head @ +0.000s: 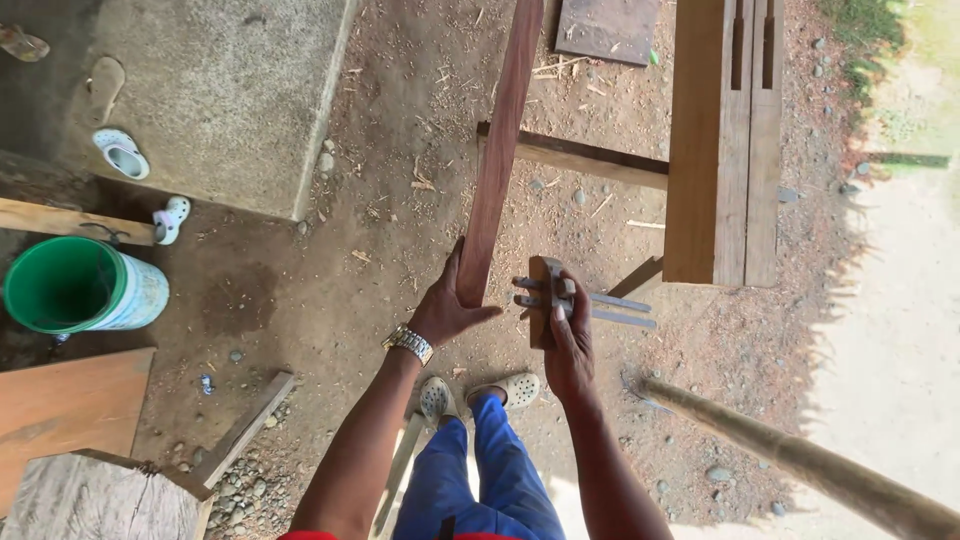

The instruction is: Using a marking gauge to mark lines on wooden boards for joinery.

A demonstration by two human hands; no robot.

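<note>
My left hand (447, 305) grips the near end of a long reddish-brown wooden board (498, 150) that runs away from me toward the top of the view. A metal watch sits on that wrist. My right hand (568, 345) holds a small wooden marking gauge (545, 295) with two metal rods sticking out to the right, just beside the board's near end. Below the hands I see my blue trousers and grey perforated clogs (478, 392) on the dirt ground.
Thick planks with slots (722, 140) rest on a crosspiece (590, 158) at the upper right. A green bucket (82, 286) stands at the left, near a concrete slab (210, 90) with loose sandals. A round pole (800, 460) lies at the lower right; boards lie at the lower left.
</note>
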